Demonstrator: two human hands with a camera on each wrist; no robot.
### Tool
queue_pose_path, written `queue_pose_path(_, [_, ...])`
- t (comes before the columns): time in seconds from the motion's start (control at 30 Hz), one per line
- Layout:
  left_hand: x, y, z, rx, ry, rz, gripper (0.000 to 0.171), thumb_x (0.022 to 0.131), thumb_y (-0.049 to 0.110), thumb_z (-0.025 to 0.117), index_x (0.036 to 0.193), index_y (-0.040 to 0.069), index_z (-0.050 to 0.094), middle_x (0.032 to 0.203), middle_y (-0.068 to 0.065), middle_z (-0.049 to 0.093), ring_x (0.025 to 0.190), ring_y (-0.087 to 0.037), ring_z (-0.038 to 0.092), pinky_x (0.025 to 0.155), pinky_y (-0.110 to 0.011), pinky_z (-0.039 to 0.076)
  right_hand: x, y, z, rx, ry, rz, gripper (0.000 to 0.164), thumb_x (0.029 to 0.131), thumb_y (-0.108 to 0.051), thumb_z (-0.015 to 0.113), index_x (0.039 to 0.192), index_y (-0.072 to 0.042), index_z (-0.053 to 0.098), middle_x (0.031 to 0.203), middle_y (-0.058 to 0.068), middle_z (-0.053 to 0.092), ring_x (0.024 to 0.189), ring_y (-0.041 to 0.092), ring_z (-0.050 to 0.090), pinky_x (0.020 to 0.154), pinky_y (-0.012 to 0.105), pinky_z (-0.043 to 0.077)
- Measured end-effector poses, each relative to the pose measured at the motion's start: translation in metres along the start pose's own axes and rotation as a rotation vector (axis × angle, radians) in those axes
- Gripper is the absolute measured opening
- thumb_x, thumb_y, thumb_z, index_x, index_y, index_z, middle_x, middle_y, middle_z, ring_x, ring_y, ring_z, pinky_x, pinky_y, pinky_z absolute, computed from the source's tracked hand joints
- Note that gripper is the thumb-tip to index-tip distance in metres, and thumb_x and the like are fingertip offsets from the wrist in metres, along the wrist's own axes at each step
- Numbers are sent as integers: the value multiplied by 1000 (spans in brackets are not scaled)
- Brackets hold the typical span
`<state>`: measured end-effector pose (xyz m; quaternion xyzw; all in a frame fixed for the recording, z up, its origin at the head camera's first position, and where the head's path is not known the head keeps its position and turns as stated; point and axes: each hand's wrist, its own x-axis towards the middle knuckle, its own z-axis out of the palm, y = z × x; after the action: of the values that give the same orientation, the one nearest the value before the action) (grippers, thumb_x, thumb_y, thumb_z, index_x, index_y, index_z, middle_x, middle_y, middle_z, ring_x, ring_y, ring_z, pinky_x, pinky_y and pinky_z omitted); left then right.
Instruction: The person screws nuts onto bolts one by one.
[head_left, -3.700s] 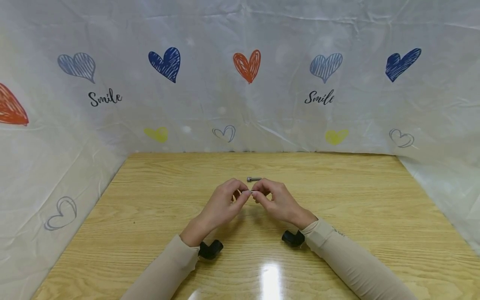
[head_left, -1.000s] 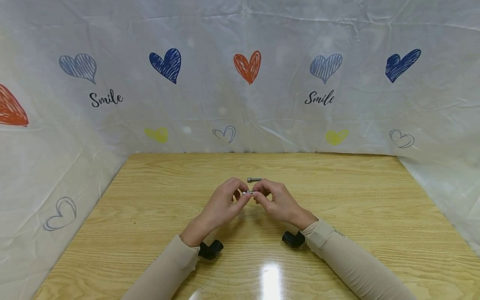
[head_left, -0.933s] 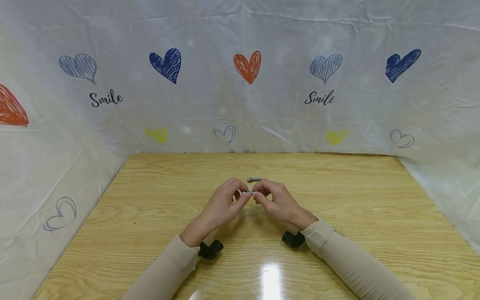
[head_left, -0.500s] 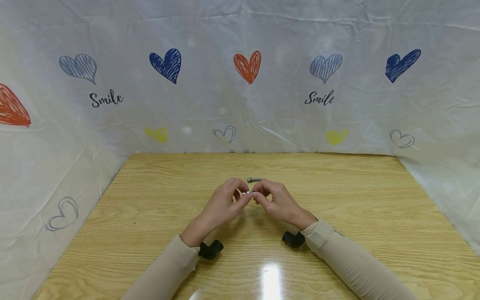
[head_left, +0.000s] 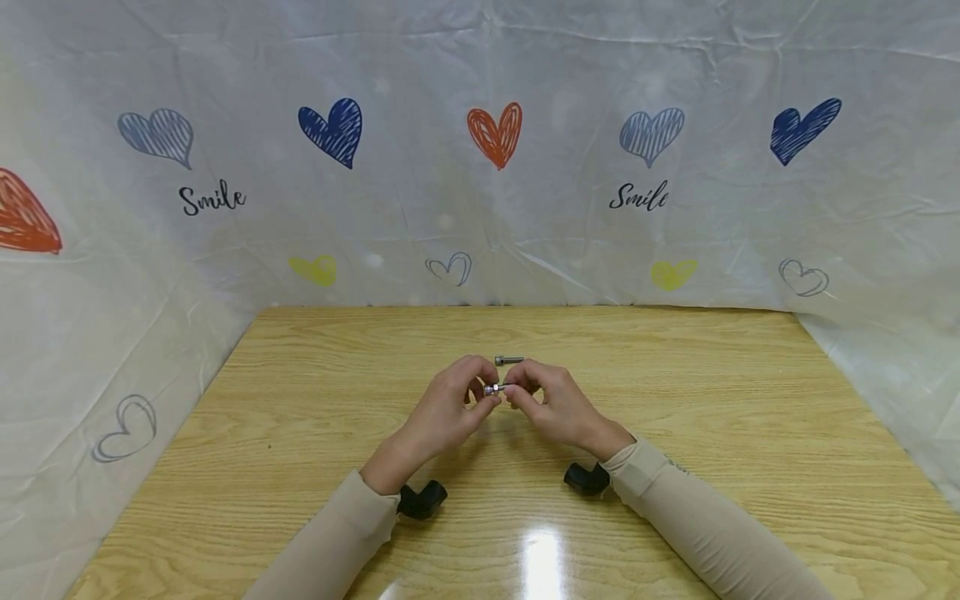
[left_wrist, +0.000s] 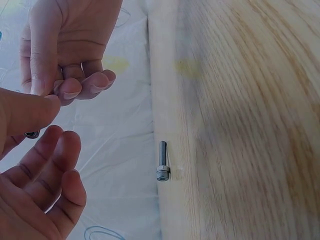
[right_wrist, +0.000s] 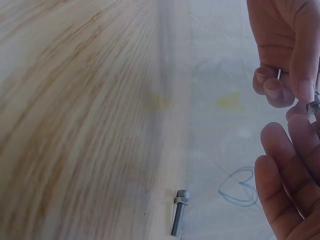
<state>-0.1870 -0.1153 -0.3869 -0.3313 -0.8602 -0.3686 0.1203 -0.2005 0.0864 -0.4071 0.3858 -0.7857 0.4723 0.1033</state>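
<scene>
A small silver bolt with a nut on it (head_left: 496, 389) is held between both hands above the table. My right hand (head_left: 558, 408) pinches its shank end with thumb and index finger. My left hand (head_left: 446, 410) curls its thumb and index finger around the head and nut, with the thumb tip just below them. Mostly hidden by the left thumb in the left wrist view, the bolt shows only a bit of its head (left_wrist: 32, 134). A second socket-head bolt, also carrying a nut (head_left: 509, 360), lies on the table just beyond the hands.
The wooden table (head_left: 300, 400) reaches back to a pale cloth (head_left: 555, 208) printed with hearts and "Smile". Black wrist-worn pieces (head_left: 422, 500) stick out beneath both wrists.
My left thumb has shifted down and away from the bolt's side, so its head and nut show more. The right hand and the bolt on the table stay put.
</scene>
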Motion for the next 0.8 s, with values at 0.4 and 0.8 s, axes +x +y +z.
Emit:
queue_pose_path(0.4, [-1,1,-1,4,3,-13,10,91,13,66,97,13,58,93,3,56,74,-9,53,64,-34,49,0,-2,-1,8,6,15,5,98,-14,56,98,-15,61,80,2,62,70,8,58,62,28,48])
queue_pose_path(0.8, [-2,4,-2,27,-7,-44,6,96,19,60,97,13,61,93,4,57,77,-8,51,66,-29,47,0,-2,0,25,10,15,5,98,-13,56,98,-14,61,79,7,63,70,13,60,62,27,48])
